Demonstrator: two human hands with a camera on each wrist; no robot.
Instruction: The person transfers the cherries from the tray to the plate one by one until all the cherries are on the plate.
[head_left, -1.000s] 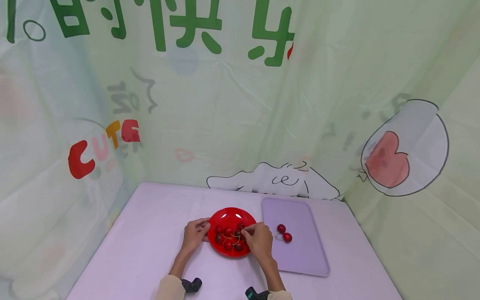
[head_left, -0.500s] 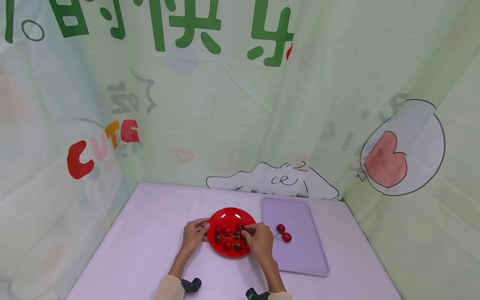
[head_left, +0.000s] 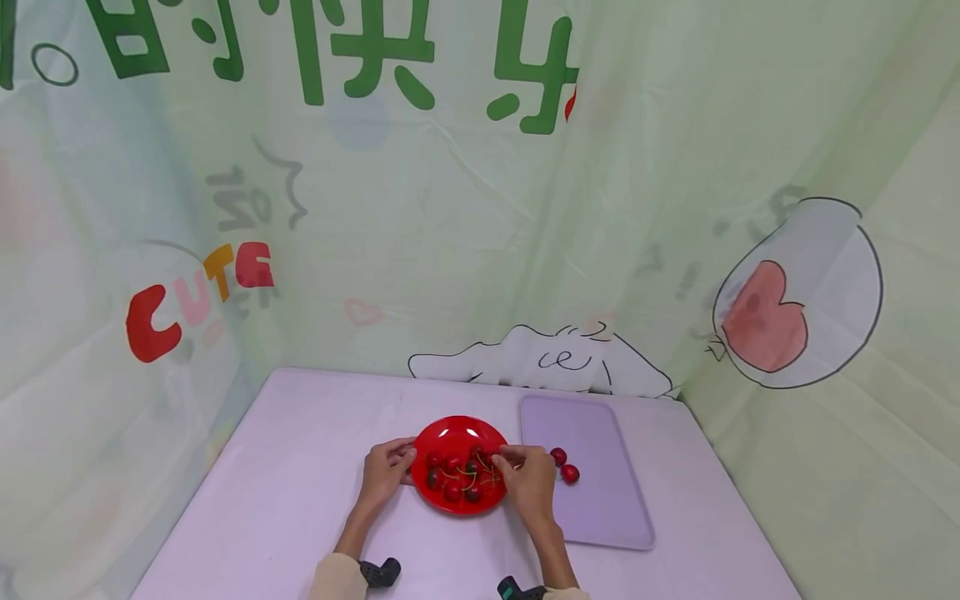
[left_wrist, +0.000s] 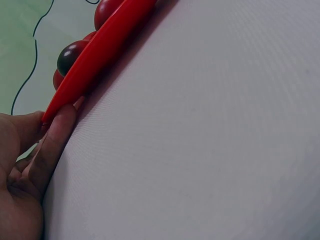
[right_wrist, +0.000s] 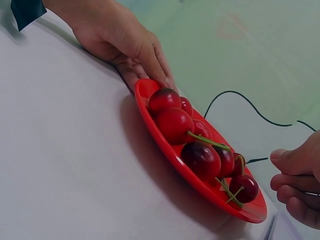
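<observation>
A red plate [head_left: 480,429] full of cherries [head_left: 452,492] with green stems stands at the middle of the table. My left hand [head_left: 384,475] pinches its left rim; in the left wrist view the thumb lies at the top of the rim [left_wrist: 92,70] and a finger [left_wrist: 61,122] underneath. At the plate's right edge is my right hand [head_left: 531,487], its fingers loosely bent beside the cherries. Seen from the right wrist, a gap shows between the thumb [right_wrist: 287,159] and the fingers, with no cherry there.
To the right of the plate lies a light purple tray [head_left: 609,508] with two cherries [head_left: 570,474] near its left side, partly behind the right hand. A printed curtain [head_left: 360,217] surrounds the pale table [head_left: 322,417]. Dark devices [head_left: 381,572] are worn at both wrists.
My right hand has drawn back a little to the right from the cherries it was touching, and more of them show at its fingertips. The left hand keeps its grip on the rim.
</observation>
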